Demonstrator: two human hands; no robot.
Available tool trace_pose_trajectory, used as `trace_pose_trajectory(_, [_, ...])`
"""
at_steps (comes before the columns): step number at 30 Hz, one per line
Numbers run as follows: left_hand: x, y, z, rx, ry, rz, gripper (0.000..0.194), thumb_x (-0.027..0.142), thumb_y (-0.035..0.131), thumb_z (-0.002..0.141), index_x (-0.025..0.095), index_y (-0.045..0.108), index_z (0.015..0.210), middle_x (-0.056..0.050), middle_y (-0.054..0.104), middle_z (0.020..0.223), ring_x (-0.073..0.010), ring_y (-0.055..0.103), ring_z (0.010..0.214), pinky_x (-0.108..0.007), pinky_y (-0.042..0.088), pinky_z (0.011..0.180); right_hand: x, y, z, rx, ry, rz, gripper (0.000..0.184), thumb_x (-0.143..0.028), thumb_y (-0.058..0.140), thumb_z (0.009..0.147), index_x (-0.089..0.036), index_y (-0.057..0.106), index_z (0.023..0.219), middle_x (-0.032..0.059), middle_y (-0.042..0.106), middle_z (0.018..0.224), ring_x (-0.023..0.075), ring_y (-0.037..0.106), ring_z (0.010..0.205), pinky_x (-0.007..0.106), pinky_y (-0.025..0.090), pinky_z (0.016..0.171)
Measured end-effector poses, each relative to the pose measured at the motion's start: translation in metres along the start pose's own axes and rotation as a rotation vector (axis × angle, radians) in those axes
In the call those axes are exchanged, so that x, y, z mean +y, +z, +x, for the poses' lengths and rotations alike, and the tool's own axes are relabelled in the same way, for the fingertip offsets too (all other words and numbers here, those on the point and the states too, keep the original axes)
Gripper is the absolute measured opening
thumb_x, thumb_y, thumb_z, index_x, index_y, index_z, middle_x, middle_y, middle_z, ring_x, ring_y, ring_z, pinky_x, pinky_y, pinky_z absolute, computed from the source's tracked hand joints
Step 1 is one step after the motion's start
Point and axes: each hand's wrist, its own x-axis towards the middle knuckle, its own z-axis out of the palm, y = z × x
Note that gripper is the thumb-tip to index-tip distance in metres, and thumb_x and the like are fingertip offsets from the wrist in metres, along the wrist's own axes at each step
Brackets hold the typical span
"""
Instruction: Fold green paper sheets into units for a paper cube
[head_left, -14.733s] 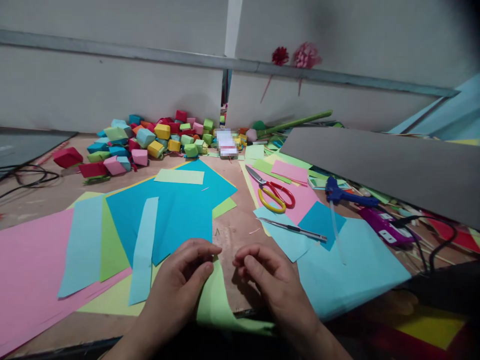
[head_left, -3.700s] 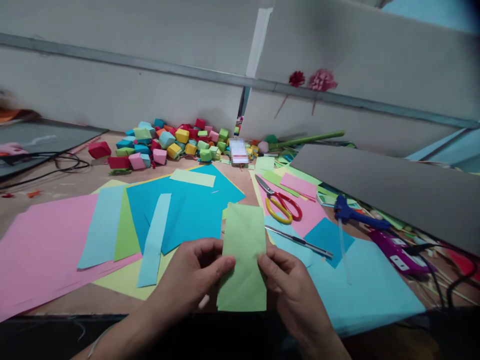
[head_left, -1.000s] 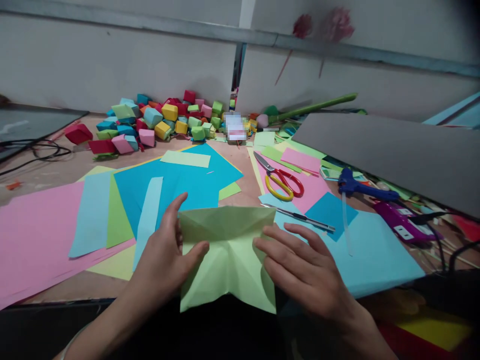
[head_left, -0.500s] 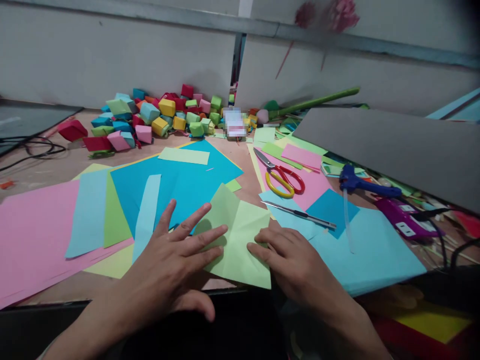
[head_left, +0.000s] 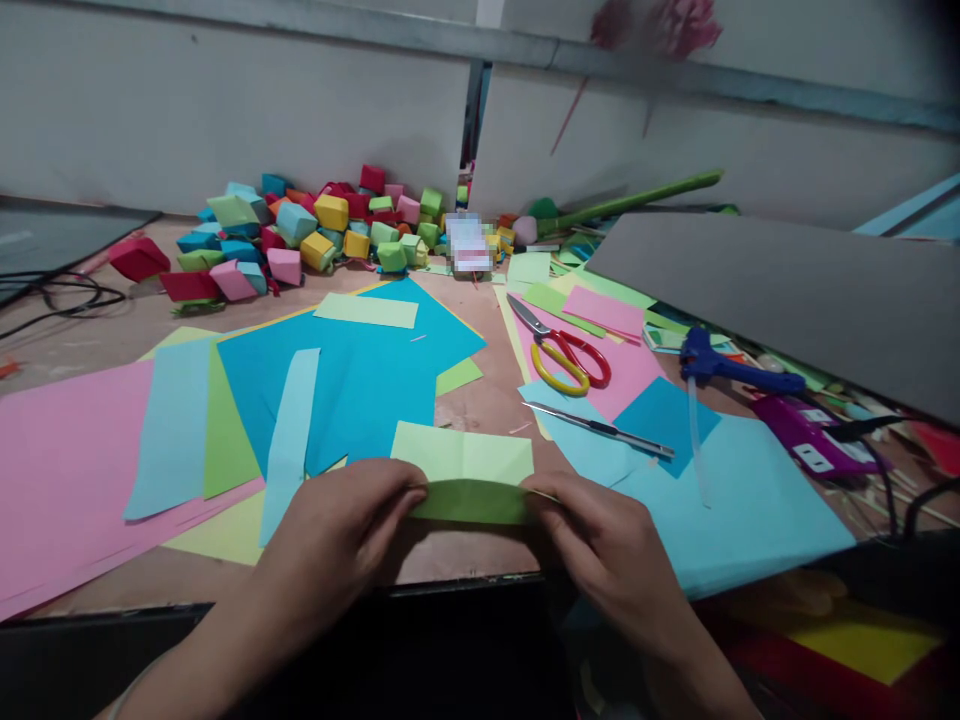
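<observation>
A light green paper lies near the table's front edge, its near half lifted and folded over toward the far half. My left hand pinches the fold's left end, fingers closed on the paper. At the fold's right end my right hand pinches it the same way. Under and around the paper lie large coloured sheets: a blue sheet, a pink sheet and a light blue sheet.
Red and yellow scissors and a craft knife lie just beyond my right hand. A blue glue gun and a purple tool sit right. Several folded paper cubes are heaped at the back. A grey board leans at right.
Half a second ago both hands pressed the green paper flat and open. Now they have lifted its near edge and are folding it over, pinching the ends.
</observation>
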Motion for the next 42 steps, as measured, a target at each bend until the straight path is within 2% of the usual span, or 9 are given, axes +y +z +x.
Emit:
trace_pose_trajectory(4, [0.007,0.005,0.007,0.078,-0.125,-0.019,0.025,0.034,0.046,0.095,0.023,0.064,0.083,0.0,0.069,0.077,-0.0174,0.062,0.07,-0.027,0.043,0.063,-0.001,0.014,0.003,0.11,0.105,-0.127,0.014,-0.021,0.05,0.093,-0.022,0.06,0.083,0.0005,0.065,0.073,0.0159,0.062,0.067,0.027,0.045,0.061])
trace_pose_trajectory(12, [0.003,0.007,0.024,0.08,0.015,0.239,0.018,0.029,0.051,0.093,0.019,0.063,0.083,-0.011,0.062,0.121,-0.0306,0.054,0.111,-0.046,0.046,0.088,0.003,0.025,0.002,0.136,0.048,-0.229,0.012,-0.017,0.049,0.094,-0.021,0.053,0.083,0.0024,0.056,0.077,0.0186,0.056,0.076,0.029,0.041,0.066])
trace_pose_trajectory(17, [0.001,0.006,0.03,-0.071,0.001,0.26,0.011,0.026,0.054,0.089,0.02,0.059,0.082,-0.007,0.065,0.098,-0.0252,0.057,0.09,-0.04,0.044,0.076,0.005,0.025,0.0,0.129,0.03,-0.197,0.009,-0.016,0.05,0.094,-0.021,0.054,0.088,0.0028,0.057,0.081,0.0192,0.056,0.079,0.031,0.042,0.069])
trace_pose_trajectory(20, [0.001,0.008,0.029,-0.032,-0.011,0.255,0.004,0.021,0.056,0.086,0.021,0.059,0.087,-0.005,0.064,0.091,-0.0243,0.055,0.086,-0.037,0.041,0.071,0.005,0.025,-0.001,0.125,0.033,-0.184,0.008,-0.015,0.05,0.093,-0.021,0.053,0.089,0.0033,0.057,0.082,0.0199,0.056,0.081,0.032,0.043,0.071])
trace_pose_trajectory(24, [0.0,0.008,0.025,0.016,-0.029,0.116,0.021,0.017,0.05,0.087,0.021,0.063,0.103,-0.006,0.066,0.092,-0.0239,0.059,0.086,-0.036,0.043,0.072,0.003,0.025,-0.002,0.167,0.075,-0.141,0.009,-0.014,0.049,0.093,-0.021,0.054,0.092,0.0067,0.057,0.095,0.02,0.057,0.089,0.033,0.047,0.075])
trace_pose_trajectory(28, [0.003,0.002,0.021,-0.001,-0.033,-0.017,0.026,0.02,0.044,0.092,0.024,0.068,0.099,-0.004,0.065,0.092,-0.0184,0.062,0.08,-0.029,0.045,0.065,0.001,0.022,-0.004,0.196,0.099,-0.133,0.003,-0.022,0.055,0.091,-0.02,0.056,0.094,0.0113,0.053,0.113,0.0244,0.056,0.103,0.037,0.05,0.08])
trace_pose_trajectory(31, [0.006,-0.005,0.019,0.005,0.015,-0.103,0.025,0.021,0.045,0.092,0.023,0.07,0.096,-0.003,0.065,0.087,-0.0158,0.063,0.077,-0.026,0.046,0.064,-0.001,0.018,-0.004,0.225,0.129,-0.058,0.023,-0.027,0.057,0.091,-0.021,0.056,0.113,0.0111,0.052,0.123,0.0253,0.054,0.112,0.037,0.05,0.084])
trace_pose_trajectory(36, [0.01,-0.013,0.015,-0.007,0.008,-0.171,0.022,0.022,0.048,0.092,0.024,0.07,0.093,-0.002,0.065,0.085,-0.0153,0.062,0.077,-0.025,0.046,0.064,-0.006,0.013,0.0,0.218,0.149,0.136,0.011,-0.021,0.053,0.094,-0.025,0.061,0.102,0.0006,0.064,0.098,0.0157,0.06,0.094,0.028,0.047,0.082])
trace_pose_trajectory(42, [0.011,-0.012,0.014,-0.004,-0.095,-0.176,0.023,0.029,0.048,0.092,0.023,0.069,0.086,-0.003,0.064,0.085,-0.0181,0.06,0.081,-0.03,0.045,0.068,-0.009,0.013,0.005,0.186,0.137,0.189,0.012,-0.016,0.054,0.093,-0.023,0.062,0.091,-0.0003,0.064,0.091,0.0138,0.06,0.088,0.026,0.046,0.08])
